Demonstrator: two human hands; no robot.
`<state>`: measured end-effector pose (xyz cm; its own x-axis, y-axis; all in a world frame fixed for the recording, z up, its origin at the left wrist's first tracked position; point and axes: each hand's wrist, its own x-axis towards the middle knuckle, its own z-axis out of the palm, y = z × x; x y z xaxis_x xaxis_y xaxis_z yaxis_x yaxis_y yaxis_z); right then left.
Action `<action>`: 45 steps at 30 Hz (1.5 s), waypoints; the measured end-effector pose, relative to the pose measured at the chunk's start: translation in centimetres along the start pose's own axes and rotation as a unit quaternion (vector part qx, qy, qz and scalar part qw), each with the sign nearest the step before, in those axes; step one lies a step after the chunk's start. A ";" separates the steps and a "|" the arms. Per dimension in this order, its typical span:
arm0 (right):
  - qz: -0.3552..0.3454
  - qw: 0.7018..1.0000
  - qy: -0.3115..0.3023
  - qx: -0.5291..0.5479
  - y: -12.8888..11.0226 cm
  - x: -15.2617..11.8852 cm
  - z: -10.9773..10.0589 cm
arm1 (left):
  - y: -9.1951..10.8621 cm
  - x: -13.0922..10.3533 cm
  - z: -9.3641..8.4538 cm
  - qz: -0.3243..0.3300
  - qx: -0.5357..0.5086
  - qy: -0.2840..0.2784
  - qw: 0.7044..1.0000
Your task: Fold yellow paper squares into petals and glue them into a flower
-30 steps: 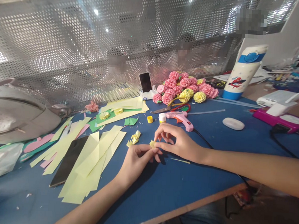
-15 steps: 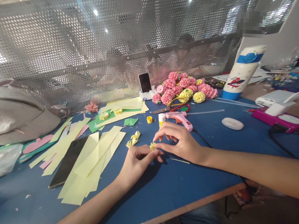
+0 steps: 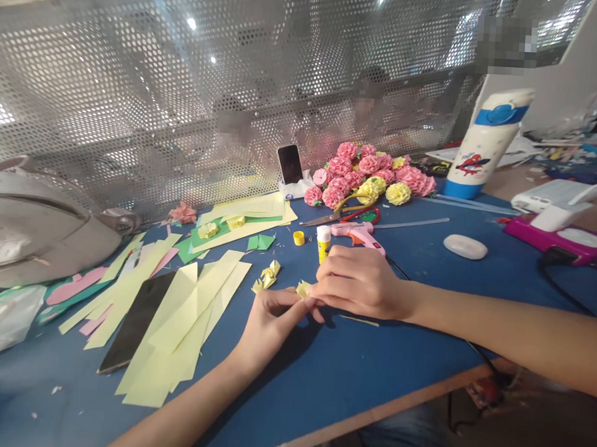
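Note:
A small folded yellow paper piece (image 3: 303, 289) is pinched between the thumb and fingers of my left hand (image 3: 273, 319). My right hand (image 3: 358, 280) has its fingers closed together on the right edge of that same piece. Just left of it, several folded yellow pieces (image 3: 268, 274) lie on the blue table. Behind my right hand stands a glue stick (image 3: 323, 243), uncapped, with its yellow cap (image 3: 298, 238) beside it. A pink glue gun (image 3: 360, 235) lies partly behind my right hand.
Yellow paper strips (image 3: 187, 331) and a dark phone (image 3: 136, 325) lie at left, near a bag (image 3: 43, 220). Scissors (image 3: 339, 215), pink and yellow paper flowers (image 3: 366, 174) and a propped phone (image 3: 290, 163) are behind. A bottle (image 3: 487, 143) and purple power strip (image 3: 558, 238) stand right.
The fingers of my right hand have lowered and drawn together against the yellow piece. My left hand has barely moved.

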<state>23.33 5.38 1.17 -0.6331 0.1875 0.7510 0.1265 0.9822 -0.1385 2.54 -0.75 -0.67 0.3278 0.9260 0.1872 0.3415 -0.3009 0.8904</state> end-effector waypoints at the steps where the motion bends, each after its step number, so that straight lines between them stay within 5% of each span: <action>1: 0.011 1.000 -0.001 0.017 0.0 0.0 0.0 | 0.0 0.0 0.0 0.002 0.002 0.002 1.000; 9: 0.223 0.952 -0.038 0.206 -0.3 0.0 0.9 | 0.5 0.1 0.1 0.027 0.017 0.028 0.999; 13: 0.268 0.914 -0.089 0.291 -0.1 0.1 1.2 | 0.6 0.0 0.1 0.030 0.023 0.033 0.999; 20: 0.319 0.891 -0.064 0.317 -0.8 0.0 1.5 | 0.3 0.0 0.1 0.028 0.025 0.009 0.999; 31: 0.263 0.934 0.027 0.242 -0.1 -0.2 1.2 | -0.5 0.2 -0.4 0.001 0.028 -0.017 0.999; 45: 0.220 0.960 0.006 0.172 -0.4 -0.1 1.5 | -0.3 0.2 0.0 -0.006 0.077 -0.011 0.997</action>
<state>22.22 4.95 0.21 -0.5673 0.5861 0.5785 0.1177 0.7529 -0.6475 2.48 -0.48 -0.94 0.3412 0.9253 0.1655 0.4763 -0.3220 0.8182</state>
